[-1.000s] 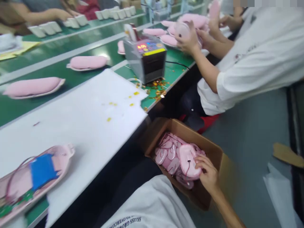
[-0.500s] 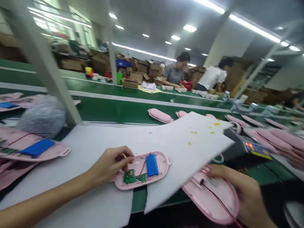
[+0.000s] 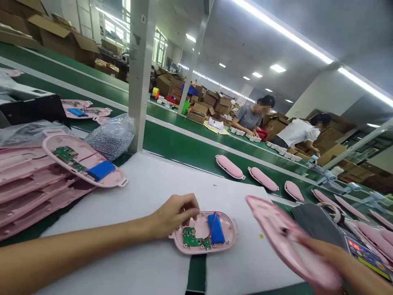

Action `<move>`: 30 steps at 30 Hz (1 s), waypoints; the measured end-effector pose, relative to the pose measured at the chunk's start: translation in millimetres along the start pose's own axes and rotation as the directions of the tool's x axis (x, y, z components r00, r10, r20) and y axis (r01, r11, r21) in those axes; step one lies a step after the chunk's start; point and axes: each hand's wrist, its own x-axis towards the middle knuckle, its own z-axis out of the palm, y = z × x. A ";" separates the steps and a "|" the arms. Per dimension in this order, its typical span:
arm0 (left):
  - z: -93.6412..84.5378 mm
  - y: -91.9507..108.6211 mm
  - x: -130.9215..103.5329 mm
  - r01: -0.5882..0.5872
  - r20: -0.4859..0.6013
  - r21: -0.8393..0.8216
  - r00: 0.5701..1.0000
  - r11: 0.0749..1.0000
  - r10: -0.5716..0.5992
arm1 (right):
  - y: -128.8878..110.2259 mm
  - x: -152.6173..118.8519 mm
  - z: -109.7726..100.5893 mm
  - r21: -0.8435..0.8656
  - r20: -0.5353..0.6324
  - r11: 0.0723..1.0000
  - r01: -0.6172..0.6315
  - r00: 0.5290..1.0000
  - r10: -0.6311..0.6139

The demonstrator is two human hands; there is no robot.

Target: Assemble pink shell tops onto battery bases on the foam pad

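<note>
Pink shell half (image 3: 204, 232) is lying open side up on the white sheet (image 3: 147, 192), at 6 o'clock in the head view, carrying a green circuit board (image 3: 193, 238) and a blue battery (image 3: 216, 228) joined by red wire. Left hand (image 3: 175, 214) is resting on the shell's rear edge at its 10 o'clock corner, fingertips (image 3: 192, 211) curling down together and touching the rim; whether they are pinching anything cannot be told. Right hand (image 3: 340, 262) is gripping a second pink cover (image 3: 287, 241) at 4 o'clock, holding it tilted above the sheet edge, motion-blurred; fingers are wrapping its lower end.

Surface: the sheet is lying over a green conveyor bench (image 3: 190, 151). At 9 o'clock a stack of pink shells (image 3: 33, 184) is sitting, the top one showing board and battery; just behind it a clear bag of small grey parts (image 3: 112, 137) is leaning against a white post (image 3: 139, 73). Closed pink units (image 3: 230, 167) are lying in a row on the belt toward 2 o'clock. A grey machine with a lit panel (image 3: 362, 250) is standing at 4 o'clock.

Room: ceiling strip lights are running overhead, cardboard boxes (image 3: 211, 100) are piling at 12 o'clock, and two seated people (image 3: 251, 119) are working at the far line at 1 o'clock.
</note>
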 end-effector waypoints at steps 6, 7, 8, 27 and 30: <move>0.9 5.5 -3.4 -0.003 -0.206 -0.068 0.978 0.998 -0.011 | -70.3 28.5 97.0 -0.306 0.034 0.827 0.471 0.874 -0.485; 1.6 5.7 -4.8 -0.022 -0.229 -0.030 0.973 0.999 0.015 | -77.4 37.6 101.3 -0.214 0.079 0.831 0.514 0.857 -0.510; 2.3 5.7 -6.1 -0.040 -0.242 0.010 0.969 0.999 0.042 | -81.1 47.6 101.3 -0.090 0.133 0.854 0.512 0.856 -0.499; -5.9 -0.4 -7.5 -0.367 0.032 0.858 0.738 0.361 0.674 | -53.5 107.3 94.9 -0.208 0.250 0.968 0.140 0.964 -0.086; -14.8 4.4 -8.5 -0.442 0.037 0.780 0.739 0.443 0.673 | -56.7 107.1 92.8 -0.300 0.102 0.941 0.159 0.986 -0.134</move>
